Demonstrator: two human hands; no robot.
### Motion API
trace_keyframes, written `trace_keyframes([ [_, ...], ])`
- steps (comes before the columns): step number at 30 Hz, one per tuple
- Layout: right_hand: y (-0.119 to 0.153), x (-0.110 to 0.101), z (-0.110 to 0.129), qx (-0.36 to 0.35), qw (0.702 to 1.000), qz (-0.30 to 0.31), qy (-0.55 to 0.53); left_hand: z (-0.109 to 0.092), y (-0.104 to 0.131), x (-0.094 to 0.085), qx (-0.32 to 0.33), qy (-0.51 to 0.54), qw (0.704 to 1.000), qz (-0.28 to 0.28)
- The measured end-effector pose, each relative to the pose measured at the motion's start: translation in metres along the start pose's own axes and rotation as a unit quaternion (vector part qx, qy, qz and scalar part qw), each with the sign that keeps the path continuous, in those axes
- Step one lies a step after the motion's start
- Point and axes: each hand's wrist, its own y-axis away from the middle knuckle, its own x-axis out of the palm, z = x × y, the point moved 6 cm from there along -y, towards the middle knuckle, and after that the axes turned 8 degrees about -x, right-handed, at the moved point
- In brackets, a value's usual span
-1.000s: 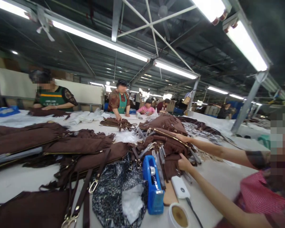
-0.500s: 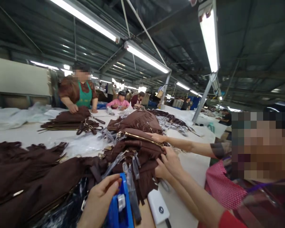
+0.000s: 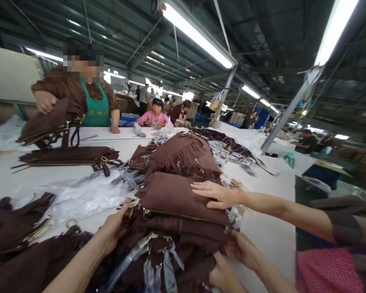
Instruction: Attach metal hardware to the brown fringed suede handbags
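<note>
Stack of dark brown suede clutch bags with gold zippers and fringe (image 3: 177,195) sits on the white worktable (image 3: 262,232), straight ahead and close.

- Long axis: the top bag's zipper edge runs left to right across the view, dipping slightly at the stack's right end. The hands bracket it end to end.
- Left hand (image 3: 112,230): at the stack's left end, touching it just beside the gold ring hardware. Fingers are curled round the end of the bags and the thumb is up. Reads as a grip.
- Right hand (image 3: 222,277): at the stack's near right corner, low against the bottom bags and cut off by the frame edge. Can't tell if its fingers are closed or just pressing.
- Co-worker's flat hand (image 3: 215,193): lies palm down on the top bag at the stack's right half, arm coming in from the right. A second co-worker's hand (image 3: 244,249) is just beside the stack's right end, next to the right hand. Ownership there is my read from the forearm angle.
- Nearer hand: left has the clearer hold. Right is crowded by the two co-worker hands.
- Behind the stack: a fringed brown bag pile (image 3: 183,152). Left of the stack: clear plastic sleeves (image 3: 79,195). Far left of the stack: a person in a green apron (image 3: 94,108) lifting another bag.
</note>
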Motion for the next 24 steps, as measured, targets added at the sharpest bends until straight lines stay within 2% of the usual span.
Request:
trace_keyframes([
  [2, -0.008, 0.019, 0.001, 0.042, 0.995, 0.071, -0.050, 0.006, -0.009, 0.013, -0.047, -0.013, 0.998, 0.049],
  [4, -0.034, 0.023, 0.027, 0.018, 0.987, 0.144, -0.066, 0.011, -0.012, 0.023, -0.069, -0.018, 0.994, 0.086],
  [5, -0.051, 0.026, 0.046, -0.021, 0.967, 0.247, -0.067, 0.012, -0.012, 0.027, -0.080, -0.018, 0.992, 0.100],
  [7, -0.096, 0.002, 0.077, -0.072, 0.953, 0.285, -0.073, 0.009, -0.014, 0.030, -0.086, -0.052, 0.989, 0.111],
  [8, -0.117, -0.011, 0.087, -0.102, 0.941, 0.315, -0.065, 0.002, -0.015, 0.029, -0.066, -0.100, 0.988, 0.096],
  [9, -0.129, -0.020, 0.092, -0.161, 0.907, 0.388, -0.012, -0.010, -0.016, 0.027, -0.033, -0.160, 0.984, 0.067],
  [10, -0.143, -0.035, 0.094, -0.227, 0.896, 0.382, -0.005, -0.025, -0.016, 0.025, 0.011, -0.224, 0.974, 0.026],
  [11, -0.154, -0.053, 0.089, -0.265, 0.900, 0.344, -0.030, -0.044, -0.015, 0.023, 0.062, -0.282, 0.957, -0.022],
  [13, -0.164, -0.081, 0.060, -0.269, 0.918, 0.284, -0.066, -0.083, -0.009, 0.026, 0.159, -0.353, 0.917, -0.101],
  [14, -0.164, -0.091, 0.041, -0.257, 0.925, 0.268, -0.078, -0.099, -0.005, 0.034, 0.199, -0.370, 0.900, -0.118],
  [16, -0.160, -0.098, -0.001, -0.181, 0.941, 0.266, -0.106, -0.119, 0.004, 0.061, 0.283, -0.417, 0.857, -0.109],
  [18, -0.156, -0.095, -0.037, -0.070, 0.951, 0.268, -0.139, -0.117, 0.010, 0.096, 0.334, -0.459, 0.821, -0.062],
  [20, -0.153, -0.085, -0.061, 0.017, 0.950, 0.263, -0.169, -0.098, 0.007, 0.122, 0.344, -0.491, 0.800, -0.027],
  [22, -0.147, -0.072, -0.072, 0.050, 0.949, 0.257, -0.178, -0.074, -0.004, 0.129, 0.327, -0.509, 0.796, -0.009],
  [24, -0.135, -0.057, -0.077, 0.083, 0.947, 0.246, -0.190, -0.057, -0.021, 0.121, 0.308, -0.499, 0.809, 0.012],
])
